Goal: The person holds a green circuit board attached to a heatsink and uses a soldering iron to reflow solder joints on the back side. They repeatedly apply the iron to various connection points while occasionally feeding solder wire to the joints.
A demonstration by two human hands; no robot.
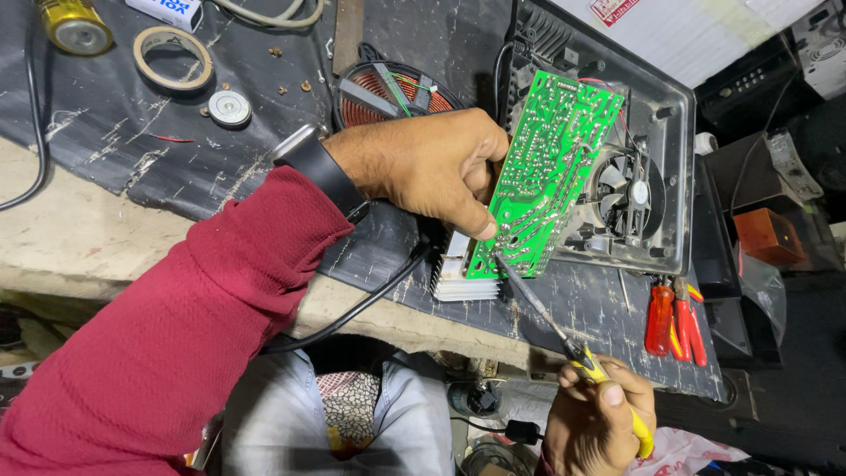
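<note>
White box (pixel 167 11) with blue label at top edge, beside yellow can (pixel 75 25). Green circuit board (pixel 542 176) tilted, pinched by left hand (pixel 432 167); right hand (pixel 599 423) below, gripping yellow-handled soldering iron (pixel 564 339), tip on board.

What we cannot see or make out at the repair bench.
Our left hand (pixel 432 167) covers part of the green circuit board (pixel 542 172) and the copper coil (pixel 388 88) behind it, and the board hides most of the white heat sink (pixel 454 278). The soldering iron (pixel 564 339) tip is too small to tell whether it touches. Our right hand (pixel 599 423), the yellow can (pixel 75 25) at far left and the cable run off the edge.
</note>
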